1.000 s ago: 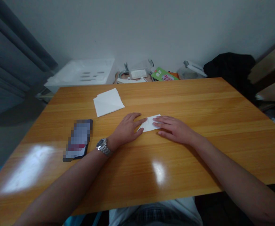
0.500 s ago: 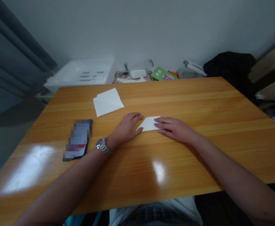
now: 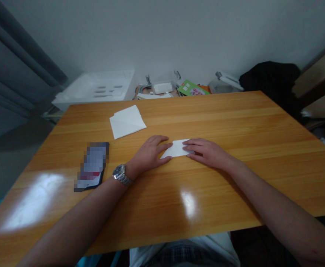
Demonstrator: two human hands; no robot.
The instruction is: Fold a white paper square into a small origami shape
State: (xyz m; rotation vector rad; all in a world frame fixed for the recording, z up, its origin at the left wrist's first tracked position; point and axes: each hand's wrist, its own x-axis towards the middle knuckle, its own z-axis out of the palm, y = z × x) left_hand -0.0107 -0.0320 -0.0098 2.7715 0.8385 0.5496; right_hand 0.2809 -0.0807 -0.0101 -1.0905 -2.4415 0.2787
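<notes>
A small folded piece of white paper (image 3: 177, 149) lies flat on the wooden table between my hands. Its left end slants to a point. My left hand (image 3: 150, 154), with a metal watch (image 3: 120, 173) on the wrist, touches the paper's left end, thumb and fingers spread apart. Over the right end rests my right hand (image 3: 205, 151), its fingers stretched out on top of the paper and hiding part of that edge.
More white paper sheets (image 3: 127, 122) lie farther back on the table (image 3: 220, 196). A phone (image 3: 92, 165) with a blurred screen is left of my left forearm. Beyond the far edge are a white basin (image 3: 95, 87), a green booklet (image 3: 192, 88) and a black cloth-like heap (image 3: 271, 79).
My left fingers have spread and shifted slightly right along the paper's left end. My right hand stays almost in place.
</notes>
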